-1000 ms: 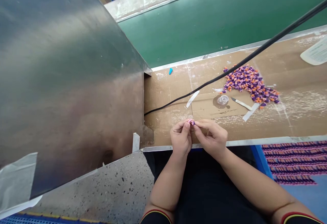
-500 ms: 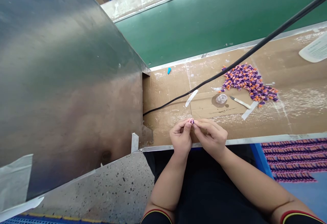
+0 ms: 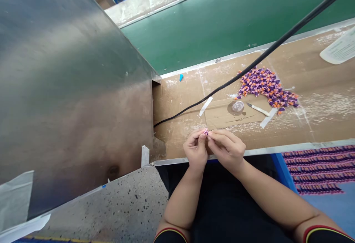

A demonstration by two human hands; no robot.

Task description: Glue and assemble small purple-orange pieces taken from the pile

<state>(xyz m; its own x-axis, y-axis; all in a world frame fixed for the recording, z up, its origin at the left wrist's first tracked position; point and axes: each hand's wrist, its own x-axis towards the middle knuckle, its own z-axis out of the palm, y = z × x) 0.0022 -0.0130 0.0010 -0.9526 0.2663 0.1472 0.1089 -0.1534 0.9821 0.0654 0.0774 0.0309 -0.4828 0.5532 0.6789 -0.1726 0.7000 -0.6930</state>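
Between my fingertips, over the front edge of the cardboard-covered bench, is a tiny purple-and-pink piece [image 3: 206,132]. My left hand [image 3: 196,148] pinches it from the left, with thumb and forefinger closed. From the right, the fingertips of my right hand [image 3: 227,147] are closed on the same piece, and they hide most of it. Beyond my hands lie a small clear cup [image 3: 237,106] on a wet patch and a knife with a pale handle [image 3: 259,110]. Behind these is a heap of similar purple, orange and pink pieces [image 3: 263,84].
A large metal panel [image 3: 74,87] stands at left. The black cable [image 3: 227,84] crosses above the bench. A small blue piece [image 3: 181,77] and a white bottle [image 3: 338,49] lie on the cardboard. Rows of pieces [image 3: 321,169] fill part of a blue tray [image 3: 283,174] at right.
The whole view has shifted slightly. Both hands stay at the same place, fingers still pinching the small piece, which seems slightly turned.
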